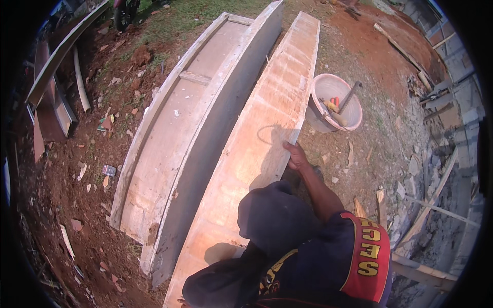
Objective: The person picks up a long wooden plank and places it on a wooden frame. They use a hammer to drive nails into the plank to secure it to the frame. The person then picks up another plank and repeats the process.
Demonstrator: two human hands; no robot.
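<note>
A long plywood panel (pixel 267 110), pale orange-brown with whitish smears, runs from the bottom of the picture to the upper right. My right hand (pixel 295 155) grips its right edge, thumb over the top face; the fingers underneath are hidden. Only a sliver of my left hand (pixel 183 303) shows at the lower edge, by the panel, so its grip cannot be made out. A dark rounded cloth shape (pixel 277 215) blocks part of the panel. Left of the panel lies a long wooden trough-like frame (pixel 195 120) with raised sides and a crosspiece.
To the right of the panel stands a round bucket (pixel 336 79) holding several hand tools, one with a red part. Broken timber and rubble (pixel 429 200) lie far right. At the left are leaning boards (pixel 54 97) and debris-strewn soil (pixel 87 190).
</note>
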